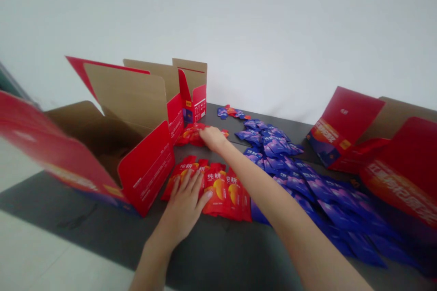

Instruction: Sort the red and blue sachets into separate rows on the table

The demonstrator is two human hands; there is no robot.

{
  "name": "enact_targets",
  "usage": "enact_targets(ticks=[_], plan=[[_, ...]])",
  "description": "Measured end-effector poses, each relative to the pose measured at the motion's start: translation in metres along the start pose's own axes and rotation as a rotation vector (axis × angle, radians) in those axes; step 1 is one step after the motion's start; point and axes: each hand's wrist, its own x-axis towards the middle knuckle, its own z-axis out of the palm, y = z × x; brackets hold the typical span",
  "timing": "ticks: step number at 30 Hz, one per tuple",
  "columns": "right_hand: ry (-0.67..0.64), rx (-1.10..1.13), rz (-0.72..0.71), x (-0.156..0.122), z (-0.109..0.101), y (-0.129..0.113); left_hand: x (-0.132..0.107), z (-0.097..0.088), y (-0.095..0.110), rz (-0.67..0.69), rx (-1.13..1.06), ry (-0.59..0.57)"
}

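Note:
My left hand [183,207] lies flat with its fingers spread on a row of red sachets [218,193] printed with orange fruit and Chinese characters. My right arm reaches across to the far side, and my right hand [213,138] rests on a smaller pile of red sachets [191,135] beside the red carton's flap. Its fingertips are hidden from this angle. A large heap of blue-purple sachets [303,186] spreads to the right of my right arm.
An open red carton [146,168] with kraft-brown insides stands at the left of the dark grey table [218,254], with a smaller open box [194,100] behind it. Another open red carton [344,127] sits at the right. Mixed sachets [232,111] lie at the far edge.

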Motion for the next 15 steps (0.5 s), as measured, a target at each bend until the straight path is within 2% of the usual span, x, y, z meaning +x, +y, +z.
enact_targets(ticks=[2, 4, 7, 11, 13, 15], plan=[[0.105, 0.006, 0.044, -0.026, -0.013, 0.003, 0.001, 0.001, 0.000, -0.008, -0.068, 0.007], [0.262, 0.028, 0.086, -0.057, -0.025, 0.002, 0.003, 0.001, 0.001, -0.022, -0.181, 0.021], [0.423, 0.044, 0.059, -0.105, -0.033, -0.014, 0.006, -0.006, 0.002, -0.074, -0.396, 0.140], [0.477, -0.038, -0.146, -0.149, -0.022, -0.056, 0.006, -0.023, 0.002, -0.197, -0.598, 0.431], [0.468, -0.097, -0.220, -0.157, -0.009, -0.077, 0.002, -0.030, 0.001, -0.243, -0.606, 0.505], [0.434, -0.138, -0.257, -0.160, 0.003, -0.094, -0.002, -0.032, -0.002, -0.265, -0.553, 0.514]])
